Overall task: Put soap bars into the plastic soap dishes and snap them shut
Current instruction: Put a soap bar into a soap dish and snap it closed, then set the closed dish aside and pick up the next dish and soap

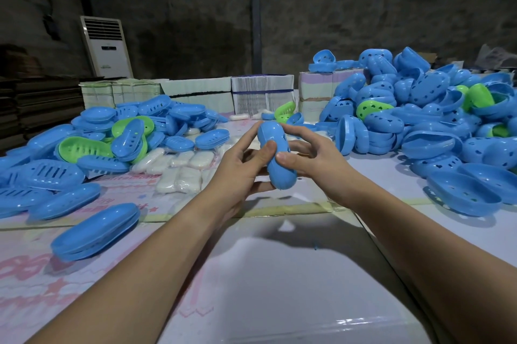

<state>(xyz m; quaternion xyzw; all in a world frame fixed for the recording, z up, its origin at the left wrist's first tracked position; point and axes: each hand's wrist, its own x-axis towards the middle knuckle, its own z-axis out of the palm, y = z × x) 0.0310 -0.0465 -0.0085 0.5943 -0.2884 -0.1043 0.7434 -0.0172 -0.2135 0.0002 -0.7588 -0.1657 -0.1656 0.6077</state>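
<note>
A closed blue soap dish (275, 156) is held above the table at centre, its long axis pointing away from me. My left hand (240, 167) grips it from the left, thumb on its top and fingers underneath. From the right, my right hand (310, 159) grips the same dish with its thumb pressed on top beside the left thumb. Whatever is inside the dish is hidden. Wrapped white soap bars (179, 170) lie on the table just left of my hands.
A heap of blue and green dish halves (419, 111) fills the right side. Slotted halves and closed dishes (95, 231) pile on the left. Paper stacks (263, 94) line the back edge. A white floor air conditioner (106, 47) stands behind.
</note>
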